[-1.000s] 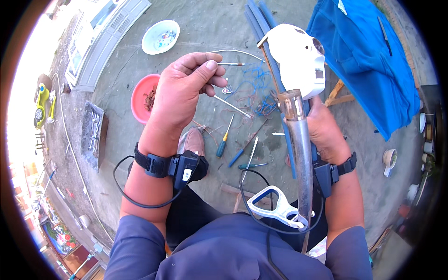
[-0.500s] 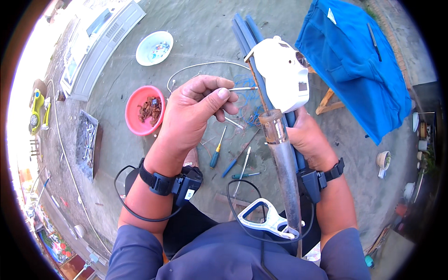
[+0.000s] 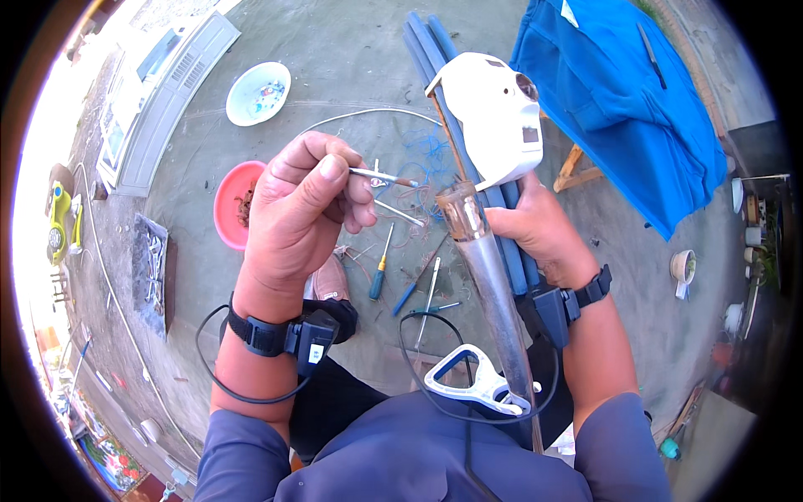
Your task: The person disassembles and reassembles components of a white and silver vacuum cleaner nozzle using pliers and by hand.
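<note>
My left hand (image 3: 305, 188) is closed, pinching a thin pale rod (image 3: 381, 176) with a brownish tip between thumb and fingers. That tip points right and stands apart from the metal tube (image 3: 495, 305), whose upper end is rusty brown. A narrow rusty strip (image 3: 450, 134) rises from the tube's mouth. My right hand (image 3: 544, 230) is wrapped round a bundle of blue tubes (image 3: 512, 266), its thumb near the metal tube; some fingers are hidden. Just above that hand is a white plastic housing (image 3: 493, 117). A white triangular handle (image 3: 464, 381) sits by the tube's lower end.
Screwdrivers (image 3: 378, 276) and thin wires lie on the floor between my arms. At left are a pink bowl (image 3: 227, 219) of brown scraps, a white bowl (image 3: 238, 105) and a metal tray (image 3: 138, 289) of tools. Blue cloth (image 3: 619, 92) covers a wooden-legged stand at right.
My left hand has drawn left with the rod, taking its tip away from the rusty strip. The right hand keeps its hold; the whole view has shifted slightly.
</note>
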`<state>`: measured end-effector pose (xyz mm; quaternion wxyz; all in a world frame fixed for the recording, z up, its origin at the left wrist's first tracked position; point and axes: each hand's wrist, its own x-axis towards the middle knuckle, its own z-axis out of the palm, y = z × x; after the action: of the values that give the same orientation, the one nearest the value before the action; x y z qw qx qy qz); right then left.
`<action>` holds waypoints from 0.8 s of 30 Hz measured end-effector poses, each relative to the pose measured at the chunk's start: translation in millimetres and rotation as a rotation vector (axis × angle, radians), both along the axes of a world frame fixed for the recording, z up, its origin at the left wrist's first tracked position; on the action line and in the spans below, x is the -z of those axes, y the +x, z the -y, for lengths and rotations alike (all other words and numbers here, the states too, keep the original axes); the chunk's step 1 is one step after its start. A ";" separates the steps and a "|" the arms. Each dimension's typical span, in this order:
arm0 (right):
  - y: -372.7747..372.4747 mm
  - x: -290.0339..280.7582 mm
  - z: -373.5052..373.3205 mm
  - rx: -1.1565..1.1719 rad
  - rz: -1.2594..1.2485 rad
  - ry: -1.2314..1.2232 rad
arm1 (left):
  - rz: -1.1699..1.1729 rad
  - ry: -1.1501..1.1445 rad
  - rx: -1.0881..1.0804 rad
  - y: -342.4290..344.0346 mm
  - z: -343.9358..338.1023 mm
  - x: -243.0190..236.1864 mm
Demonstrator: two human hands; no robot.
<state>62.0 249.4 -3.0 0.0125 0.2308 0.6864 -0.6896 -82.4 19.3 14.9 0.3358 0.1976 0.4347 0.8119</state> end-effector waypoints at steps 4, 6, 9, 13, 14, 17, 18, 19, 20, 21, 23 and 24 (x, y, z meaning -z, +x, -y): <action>2.7 -1.8 0.2 -0.001 -0.045 -0.049 | -0.003 0.005 0.015 2.0 1.3 -0.2; 3.2 -3.0 -0.7 0.003 -0.066 -0.068 | -0.012 -0.030 0.001 4.7 -0.9 -2.3; 5.5 1.1 -3.1 -0.005 -0.084 0.032 | 0.008 -0.004 0.037 3.4 -3.4 2.0; 1.2 15.9 -6.6 0.027 -0.082 0.094 | -0.031 -0.066 0.078 4.9 -3.2 2.6; 0.5 15.1 -7.3 0.035 -0.077 0.072 | -0.020 -0.070 0.114 7.2 -4.4 3.1; 0.1 21.7 -11.0 0.044 -0.130 0.095 | 0.031 -0.139 0.243 17.3 -8.5 9.9; -0.2 24.2 -11.0 0.044 -0.125 0.101 | 0.045 -0.164 0.278 20.5 -9.1 10.9; -0.8 24.3 -10.1 0.042 -0.121 0.107 | 0.058 -0.208 0.329 23.9 -10.0 9.3; -2.0 23.5 -10.5 0.038 -0.128 0.117 | 0.067 -0.221 0.355 28.5 -11.6 9.7; -1.1 26.4 -11.5 0.051 -0.111 0.110 | 0.075 -0.234 0.379 34.1 -13.5 9.7; -0.8 28.9 -12.9 0.055 -0.114 0.104 | 0.070 -0.249 0.401 45.9 -18.3 9.6; -1.0 29.5 -12.9 0.055 -0.117 0.100 | 0.052 -0.235 0.445 48.1 -19.8 11.0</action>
<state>61.0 262.4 -32.5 -0.0583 0.2093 0.7129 -0.6667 -34.2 39.0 3.9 0.5380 0.2268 0.4633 0.6667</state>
